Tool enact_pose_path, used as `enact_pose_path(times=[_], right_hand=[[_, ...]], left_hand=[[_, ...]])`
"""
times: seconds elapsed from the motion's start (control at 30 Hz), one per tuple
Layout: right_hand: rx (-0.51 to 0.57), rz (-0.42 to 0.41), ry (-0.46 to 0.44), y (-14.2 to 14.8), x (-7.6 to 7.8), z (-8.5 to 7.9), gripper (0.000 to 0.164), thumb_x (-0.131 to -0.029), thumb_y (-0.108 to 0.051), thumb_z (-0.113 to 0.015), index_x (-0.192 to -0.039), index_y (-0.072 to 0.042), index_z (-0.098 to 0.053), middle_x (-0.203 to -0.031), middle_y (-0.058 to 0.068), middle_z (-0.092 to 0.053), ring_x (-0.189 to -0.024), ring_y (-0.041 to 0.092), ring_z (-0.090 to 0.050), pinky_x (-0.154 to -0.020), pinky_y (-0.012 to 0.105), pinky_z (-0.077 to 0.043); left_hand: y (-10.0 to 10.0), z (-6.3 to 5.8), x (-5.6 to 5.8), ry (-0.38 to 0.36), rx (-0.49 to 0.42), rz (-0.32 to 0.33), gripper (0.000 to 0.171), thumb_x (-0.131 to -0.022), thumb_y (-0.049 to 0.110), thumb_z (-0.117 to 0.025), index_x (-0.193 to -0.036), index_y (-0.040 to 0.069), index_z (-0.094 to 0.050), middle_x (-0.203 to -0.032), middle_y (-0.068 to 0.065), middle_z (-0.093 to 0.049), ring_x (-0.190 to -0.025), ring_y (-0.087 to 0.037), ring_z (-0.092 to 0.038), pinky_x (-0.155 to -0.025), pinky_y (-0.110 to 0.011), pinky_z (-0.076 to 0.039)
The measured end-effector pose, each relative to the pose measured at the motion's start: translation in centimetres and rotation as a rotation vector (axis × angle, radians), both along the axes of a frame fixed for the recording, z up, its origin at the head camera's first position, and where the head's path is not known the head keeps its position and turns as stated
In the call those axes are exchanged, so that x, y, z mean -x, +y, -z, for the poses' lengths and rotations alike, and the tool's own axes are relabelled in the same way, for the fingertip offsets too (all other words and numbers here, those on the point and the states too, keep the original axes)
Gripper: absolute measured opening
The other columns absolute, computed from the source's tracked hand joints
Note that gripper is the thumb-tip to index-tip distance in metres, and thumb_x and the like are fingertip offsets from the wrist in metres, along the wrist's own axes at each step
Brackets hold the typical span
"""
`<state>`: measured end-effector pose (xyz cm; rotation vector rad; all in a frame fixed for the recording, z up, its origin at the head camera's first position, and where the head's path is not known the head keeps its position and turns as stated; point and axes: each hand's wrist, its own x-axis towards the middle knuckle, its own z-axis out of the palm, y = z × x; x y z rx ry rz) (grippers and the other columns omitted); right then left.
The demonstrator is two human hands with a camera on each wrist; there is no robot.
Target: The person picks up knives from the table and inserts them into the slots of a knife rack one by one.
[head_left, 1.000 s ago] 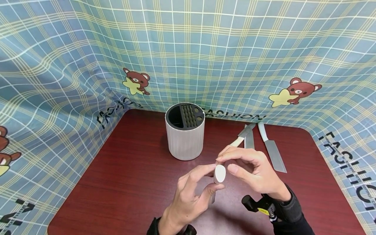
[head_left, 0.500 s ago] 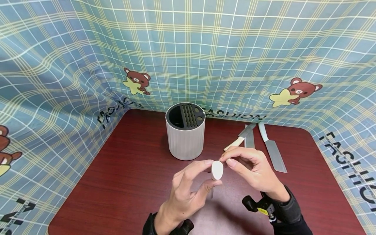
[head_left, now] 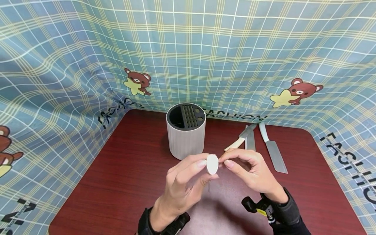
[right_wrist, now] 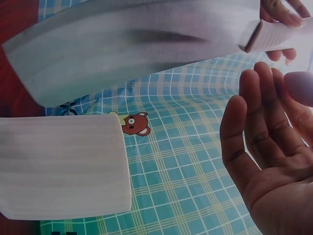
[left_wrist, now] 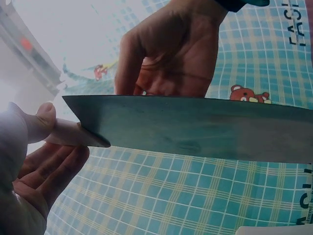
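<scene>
Left wrist view is showing a knife (left_wrist: 181, 128), its end cut off; head view is mostly hiding its blade. The left hand (head_left: 182, 187) is pinching the handle (head_left: 212, 164) above the tabletop (head_left: 117, 176); the right hand (head_left: 251, 169) is hovering near, fingers loose.

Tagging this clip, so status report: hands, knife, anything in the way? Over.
Left hand pinches knife by its handle. Right hand close by, holding nothing. Knife raised, outside holder. Loose knives lie to the right, none over holder.
</scene>
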<state>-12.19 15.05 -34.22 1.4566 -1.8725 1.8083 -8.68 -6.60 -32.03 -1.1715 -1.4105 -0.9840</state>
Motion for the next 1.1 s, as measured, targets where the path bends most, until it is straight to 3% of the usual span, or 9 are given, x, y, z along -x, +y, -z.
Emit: enact_pose_path(times=[0.3, 0.57, 1.1], right_hand=[[0.018, 0.026, -0.008, 0.2, 0.3, 0.5, 0.034, -0.089, 0.022, -0.054, -0.112, 0.003, -0.069, -0.099, 0.008, -0.073, -0.092, 0.013, -0.07, -0.081, 0.023, -0.059], [0.018, 0.066, -0.027, 0.6, 0.2, 0.8, 0.034, -0.089, 0.023, -0.052, -0.111, 0.003, -0.069, -0.097, 0.006, -0.074, -0.09, 0.013, -0.072, -0.081, 0.022, -0.059], [0.002, 0.093, -0.071, 0.9, 0.2, 1.5, 0.033, -0.09, 0.023, -0.05, -0.109, 0.005, -0.069, -0.096, 0.006, -0.074, -0.09, 0.009, -0.072, -0.08, 0.02, -0.059]], left_hand=[[-0.4, -1.3, 0.2, 0.041, 0.003, -0.11, 0.028, -0.093, 0.009, -0.071, -0.11, -0.003, -0.053, -0.093, -0.023, -0.071, -0.083, -0.023, -0.073, -0.078, -0.022, -0.061], [-1.1, -2.7, 1.0, 0.091, -0.025, -0.116, 0.032, -0.092, 0.008, -0.072, -0.111, 0.0, -0.048, -0.089, -0.026, -0.07, -0.079, -0.026, -0.072, -0.072, -0.024, -0.062], [-1.9, -4.0, 1.8, 0.076, -0.084, -0.158, 0.032, -0.09, 0.008, -0.075, -0.109, 0.0, -0.05, -0.092, -0.029, -0.07, -0.083, -0.033, -0.072, -0.072, -0.032, -0.063]])
